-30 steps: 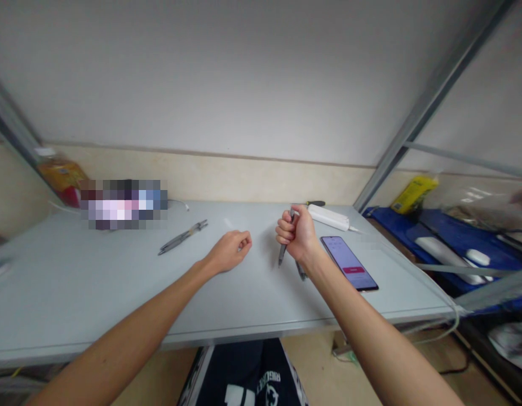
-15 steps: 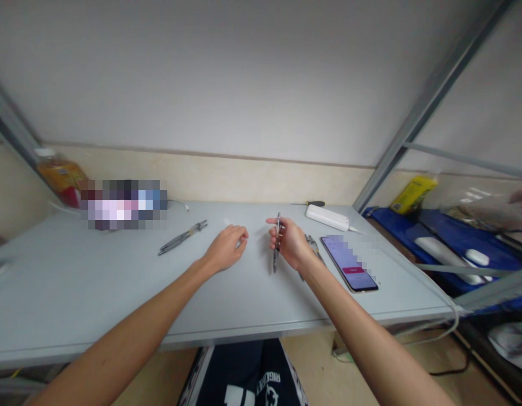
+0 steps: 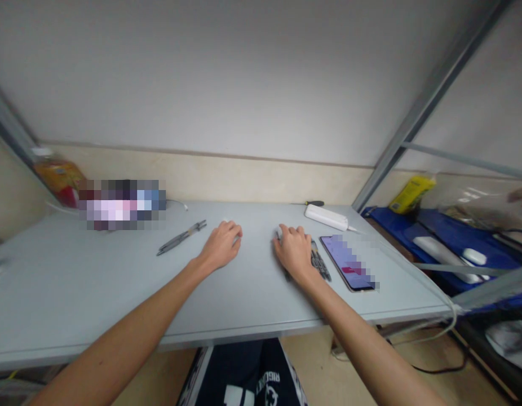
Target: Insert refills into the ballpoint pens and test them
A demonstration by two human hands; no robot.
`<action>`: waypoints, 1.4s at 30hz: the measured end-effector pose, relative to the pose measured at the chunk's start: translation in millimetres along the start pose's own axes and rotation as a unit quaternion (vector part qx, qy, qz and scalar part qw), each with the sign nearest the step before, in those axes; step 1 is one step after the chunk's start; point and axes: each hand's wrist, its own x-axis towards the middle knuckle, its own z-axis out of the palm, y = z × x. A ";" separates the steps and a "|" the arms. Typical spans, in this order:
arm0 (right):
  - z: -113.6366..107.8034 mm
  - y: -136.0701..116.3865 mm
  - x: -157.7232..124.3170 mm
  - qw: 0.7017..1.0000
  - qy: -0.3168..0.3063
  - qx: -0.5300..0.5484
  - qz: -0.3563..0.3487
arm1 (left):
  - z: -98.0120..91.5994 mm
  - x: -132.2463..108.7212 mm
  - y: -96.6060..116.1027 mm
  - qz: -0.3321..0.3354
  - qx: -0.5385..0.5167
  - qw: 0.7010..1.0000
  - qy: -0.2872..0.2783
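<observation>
My left hand rests on the desk, palm down, fingers loosely bent and slightly apart, with nothing visible in it. To its left lie grey and black pens, side by side at a slant. My right hand is low on the desk, its fingers curled over a pen whose silvery end shows by the fingertips; most of it is hidden beneath the hand. Right beside that hand, more dark pens lie together, partly covered by the wrist and fingers.
A phone with a lit screen lies right of the pens. Behind it are a white power strip with a cable and a screwdriver. A bottle and a blurred-out item stand back left. Metal posts border the desk.
My right hand has turned palm down and lowered the pen from upright to the desk beside the other pens. My left hand has shifted slightly left.
</observation>
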 end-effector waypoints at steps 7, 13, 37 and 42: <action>-8.2 19.0 0.6 0.998 0.008 -0.056 0.015 | -4.6 -0.1 -0.2 -0.024 0.033 0.999 -0.001; -6.8 26.3 -5.0 0.999 -0.012 -0.039 -0.012 | -10.0 -0.6 -3.5 -0.082 0.090 0.993 0.001; -8.0 31.7 -3.8 0.999 -0.028 -0.005 -0.042 | -27.4 -1.9 -23.9 -0.275 0.166 0.947 -0.025; -9.0 21.7 -8.5 0.998 -0.007 0.023 -0.065 | -28.3 -2.9 -27.3 -0.271 0.166 0.947 -0.046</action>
